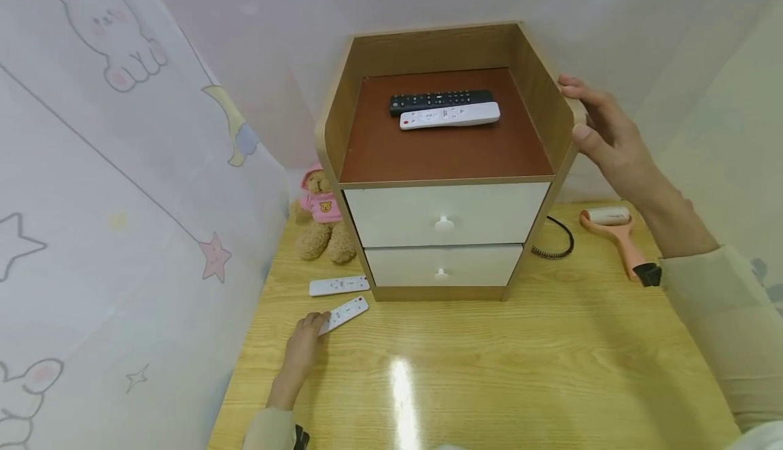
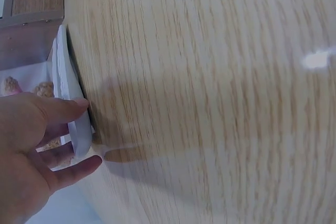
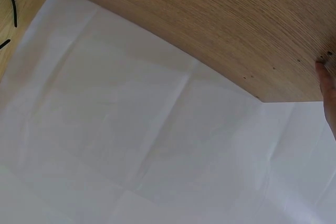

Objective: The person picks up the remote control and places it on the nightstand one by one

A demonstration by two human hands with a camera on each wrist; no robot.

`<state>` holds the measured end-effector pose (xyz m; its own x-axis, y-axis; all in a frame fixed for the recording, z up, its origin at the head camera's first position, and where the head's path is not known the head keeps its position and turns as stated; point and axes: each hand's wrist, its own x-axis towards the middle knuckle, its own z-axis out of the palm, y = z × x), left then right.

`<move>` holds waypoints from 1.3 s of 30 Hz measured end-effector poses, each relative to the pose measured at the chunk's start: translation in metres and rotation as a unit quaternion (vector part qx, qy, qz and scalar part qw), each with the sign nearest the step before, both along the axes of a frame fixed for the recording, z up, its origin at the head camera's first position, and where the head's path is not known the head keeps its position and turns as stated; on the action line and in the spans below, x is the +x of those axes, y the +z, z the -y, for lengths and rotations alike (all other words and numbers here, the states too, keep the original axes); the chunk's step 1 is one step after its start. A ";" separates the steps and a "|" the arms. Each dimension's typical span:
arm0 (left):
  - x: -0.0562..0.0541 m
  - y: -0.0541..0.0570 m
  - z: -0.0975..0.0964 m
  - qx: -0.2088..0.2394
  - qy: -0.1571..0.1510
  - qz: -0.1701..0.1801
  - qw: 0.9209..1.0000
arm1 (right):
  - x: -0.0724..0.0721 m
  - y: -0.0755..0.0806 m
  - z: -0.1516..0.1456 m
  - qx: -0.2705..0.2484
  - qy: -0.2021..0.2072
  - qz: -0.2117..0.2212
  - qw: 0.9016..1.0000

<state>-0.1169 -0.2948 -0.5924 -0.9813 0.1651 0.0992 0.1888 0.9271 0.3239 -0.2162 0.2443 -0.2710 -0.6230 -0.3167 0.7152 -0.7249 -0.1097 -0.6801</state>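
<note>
In the head view my left hand point(image 1: 304, 342) is low on the left, over a white remote control point(image 1: 345, 314) beside the cabinet's foot. The left wrist view shows the thumb on one face of this remote point(image 2: 80, 132) and fingers behind it, pinching its end. A second white remote control point(image 1: 338, 285) lies just behind. My right hand point(image 1: 618, 147) holds the right side panel of a small wooden cabinet point(image 1: 437, 293) at its upper front corner; a fingertip touches the outer face in the right wrist view. On the brown cabinet top lie a black remote point(image 1: 440, 101) and a white remote point(image 1: 450, 116).
Two white drawers point(image 1: 404, 215) with round knobs front the cabinet. A teddy bear point(image 1: 326, 222) in pink sits at its left. To the right are a black coiled cord point(image 1: 553, 255) and an orange lint roller point(image 1: 620, 236) on the wood-grain table point(image 1: 477, 361).
</note>
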 end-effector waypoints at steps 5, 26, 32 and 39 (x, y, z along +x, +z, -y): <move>-0.002 0.001 -0.002 -0.003 0.002 0.008 1.000 | 0.001 0.001 0.001 -0.003 0.002 0.008 1.000; 0.003 0.003 0.003 0.025 0.010 0.017 0.999 | -0.001 -0.002 -0.001 -0.023 0.006 0.020 1.000; 0.001 0.007 0.006 0.049 0.022 -0.007 0.999 | -0.002 0.000 -0.004 -0.026 0.013 0.035 0.999; 0.001 0.015 0.008 0.057 0.031 -0.081 0.995 | -0.006 -0.002 -0.004 -0.008 0.002 0.016 1.000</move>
<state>-0.1156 -0.3029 -0.5779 -0.9590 0.0831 0.2710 0.1904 0.8972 0.3986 -0.2217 0.2481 -0.2731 -0.6447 -0.3075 0.6999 -0.7019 -0.1245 -0.7013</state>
